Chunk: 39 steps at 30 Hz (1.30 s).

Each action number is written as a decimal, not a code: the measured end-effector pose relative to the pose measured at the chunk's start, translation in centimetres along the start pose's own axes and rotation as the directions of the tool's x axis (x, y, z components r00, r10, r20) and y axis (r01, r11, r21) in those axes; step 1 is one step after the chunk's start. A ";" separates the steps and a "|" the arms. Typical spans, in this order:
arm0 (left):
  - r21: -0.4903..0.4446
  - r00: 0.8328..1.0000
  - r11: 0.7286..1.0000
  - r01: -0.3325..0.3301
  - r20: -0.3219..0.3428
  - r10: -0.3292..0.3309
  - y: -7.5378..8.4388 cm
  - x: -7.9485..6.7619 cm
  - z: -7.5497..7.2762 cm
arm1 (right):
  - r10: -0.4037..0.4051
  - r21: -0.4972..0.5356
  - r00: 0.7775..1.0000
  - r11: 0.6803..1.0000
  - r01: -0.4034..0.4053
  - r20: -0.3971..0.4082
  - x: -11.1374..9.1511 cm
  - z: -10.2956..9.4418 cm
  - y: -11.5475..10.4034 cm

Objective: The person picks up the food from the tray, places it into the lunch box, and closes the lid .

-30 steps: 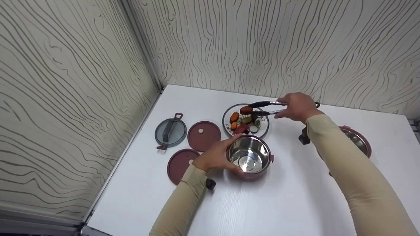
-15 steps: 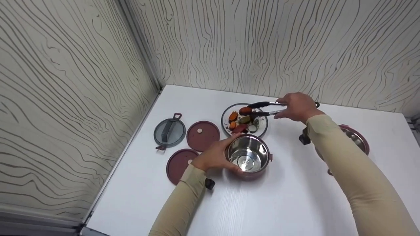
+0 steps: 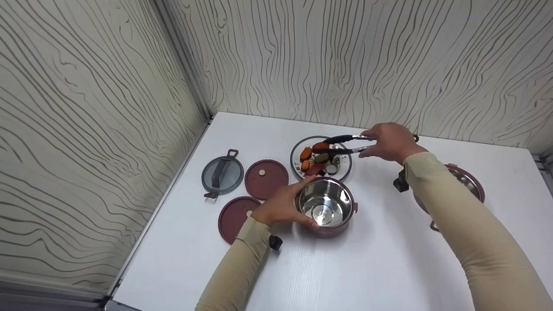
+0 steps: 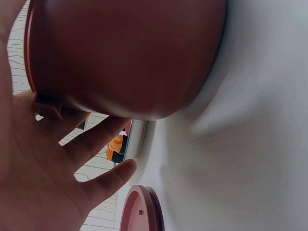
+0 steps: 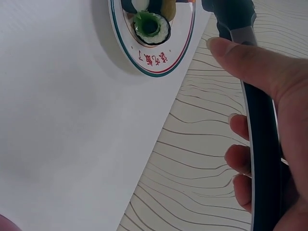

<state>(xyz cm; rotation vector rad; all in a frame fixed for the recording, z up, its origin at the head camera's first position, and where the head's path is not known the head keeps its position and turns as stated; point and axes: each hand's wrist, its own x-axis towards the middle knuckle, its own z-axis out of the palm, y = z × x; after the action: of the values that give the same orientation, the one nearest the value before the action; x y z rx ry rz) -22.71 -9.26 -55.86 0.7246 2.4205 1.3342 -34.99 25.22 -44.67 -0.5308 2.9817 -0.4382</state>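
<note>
A dark red pot [image 3: 326, 232] with a shiny steel inside stands near the middle of the white table. My left hand [image 3: 283, 208] holds its left side, thumb at the front and fingers behind; in the left wrist view those fingers are spread along the red wall [image 4: 130, 57]. With my right hand [image 3: 391, 141] I grip black-and-steel tongs [image 3: 341, 138]. Their tips lie on both sides of an orange-topped sushi piece [image 3: 320, 147] over the round plate [image 3: 347, 167]. Several other sushi pieces share that plate, including a roll with a green centre [image 5: 166, 31].
Two dark red round lids [image 3: 266, 183] and a grey see-through lid [image 3: 229, 177] with a bar handle lie left of the pot. Partly under my right forearm, another red pot [image 3: 478, 185] stands at the right. A patterned wall [image 3: 276, 56] rises behind the table.
The head view shifts slightly, so everything sits a touch further left. Both hands keep their holds on the pot and the tongs, with the tong tips still around the orange-topped sushi.
</note>
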 end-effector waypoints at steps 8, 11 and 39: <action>-0.017 1.000 1.000 0.013 0.004 -0.013 0.1 -0.1 0.0 | -0.009 0.011 1.000 1.000 0.009 -0.001 -0.4 -0.2 -0.1; -0.013 1.000 1.000 0.006 -0.002 -0.006 0.1 -0.1 0.0 | -0.006 0.018 1.000 1.000 0.006 -0.002 -0.5 -0.2 -0.1; -0.015 1.000 1.000 -0.004 0.010 0.004 -0.1 0.0 -0.1 | -0.015 0.033 0.999 0.999 0.016 -0.032 -1.6 -0.9 -0.4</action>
<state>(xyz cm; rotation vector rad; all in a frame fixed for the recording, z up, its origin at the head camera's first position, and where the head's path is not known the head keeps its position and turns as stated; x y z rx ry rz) -22.79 -9.34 -55.88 0.7309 2.4000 1.3447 -33.44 25.69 -43.62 -0.5497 2.9965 -0.5016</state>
